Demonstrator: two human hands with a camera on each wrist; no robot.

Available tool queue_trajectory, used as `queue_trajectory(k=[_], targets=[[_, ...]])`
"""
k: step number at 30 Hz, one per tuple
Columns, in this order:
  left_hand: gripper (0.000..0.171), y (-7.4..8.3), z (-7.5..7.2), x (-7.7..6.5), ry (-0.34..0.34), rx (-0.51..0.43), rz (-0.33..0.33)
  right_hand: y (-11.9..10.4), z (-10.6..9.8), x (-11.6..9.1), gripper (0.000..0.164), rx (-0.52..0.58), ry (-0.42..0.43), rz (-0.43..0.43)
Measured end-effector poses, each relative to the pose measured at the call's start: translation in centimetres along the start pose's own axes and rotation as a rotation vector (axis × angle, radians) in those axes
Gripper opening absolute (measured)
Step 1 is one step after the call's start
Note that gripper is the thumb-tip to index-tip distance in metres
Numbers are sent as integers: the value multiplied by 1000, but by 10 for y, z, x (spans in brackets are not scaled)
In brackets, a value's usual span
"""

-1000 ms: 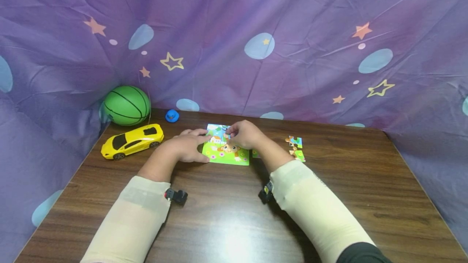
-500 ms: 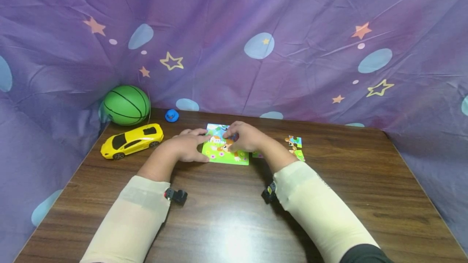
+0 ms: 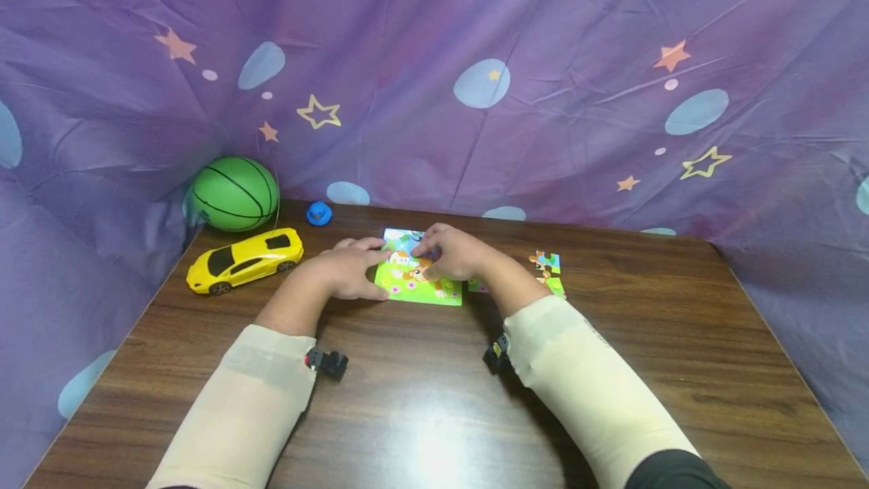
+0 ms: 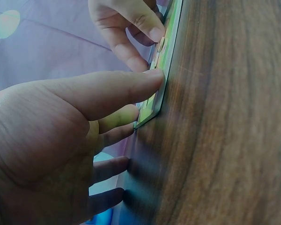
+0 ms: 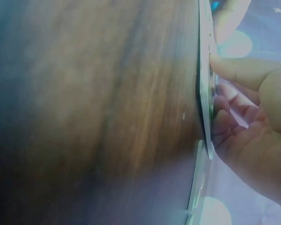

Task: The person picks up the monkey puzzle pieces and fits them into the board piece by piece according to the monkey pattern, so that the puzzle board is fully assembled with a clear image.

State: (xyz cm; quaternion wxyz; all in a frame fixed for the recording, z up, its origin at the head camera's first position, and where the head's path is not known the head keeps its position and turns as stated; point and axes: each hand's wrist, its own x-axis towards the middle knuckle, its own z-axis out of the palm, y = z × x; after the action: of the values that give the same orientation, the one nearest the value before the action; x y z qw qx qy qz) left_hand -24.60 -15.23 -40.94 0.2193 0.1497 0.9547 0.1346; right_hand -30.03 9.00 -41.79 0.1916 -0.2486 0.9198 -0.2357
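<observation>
A jigsaw puzzle (image 3: 407,293) with a bright animal picture on green grass lies flat on the table, its upper right part hidden by my right hand (image 3: 458,253). My left hand (image 3: 346,274) rests on its left edge, thumb (image 4: 152,79) on the near corner and the other fingers spread along the side. The thumb and fingers of my right hand are bent over the middle of the picture, holding a puzzle piece (image 4: 160,44) down against it. Most of that piece is hidden under the fingers.
Loose puzzle pieces (image 3: 548,266) lie to the right, and another flat green part (image 3: 477,284) shows beneath my right wrist. At the back left are a yellow toy car (image 3: 246,260), a green ball (image 3: 235,195) and a blue rubber duck (image 3: 319,213). A purple curtain (image 3: 577,134) hangs behind.
My right hand has shifted slightly left and its thumb and index finger have spread apart over the puzzle, where they pinched closer together before. My left hand has stayed put.
</observation>
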Motion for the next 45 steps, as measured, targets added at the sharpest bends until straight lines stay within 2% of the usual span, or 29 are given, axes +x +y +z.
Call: queue_trajectory(k=[5, 9, 15, 18, 22, 32, 41, 45], targets=[[89, -1, 0, 0, 2, 3, 0, 0, 0, 0, 43, -3, 4, 3], [89, -1, 1, -1, 0, 0, -10, 3, -4, -6, 40, 46, 59, -26], [89, 1, 3, -2, 7, -3, -22, 13, -24, -32, 41, 149, 140, -22], [89, 2, 3, -2, 4, -5, -23, 23, -34, -49, 43, 139, 171, -5], [89, 2, 3, -1, -3, -6, -16, 43, -45, -70, 43, 92, 226, 7], [90, 1, 4, 0, -9, -18, -17, 103, -67, -108, 45, 45, 258, 104], [89, 1, 3, -2, -9, -22, -20, 153, -72, -122, 46, 18, 246, 163], [89, 1, 3, -3, -4, -24, -13, 165, -72, -122, 49, 44, 227, 189]])
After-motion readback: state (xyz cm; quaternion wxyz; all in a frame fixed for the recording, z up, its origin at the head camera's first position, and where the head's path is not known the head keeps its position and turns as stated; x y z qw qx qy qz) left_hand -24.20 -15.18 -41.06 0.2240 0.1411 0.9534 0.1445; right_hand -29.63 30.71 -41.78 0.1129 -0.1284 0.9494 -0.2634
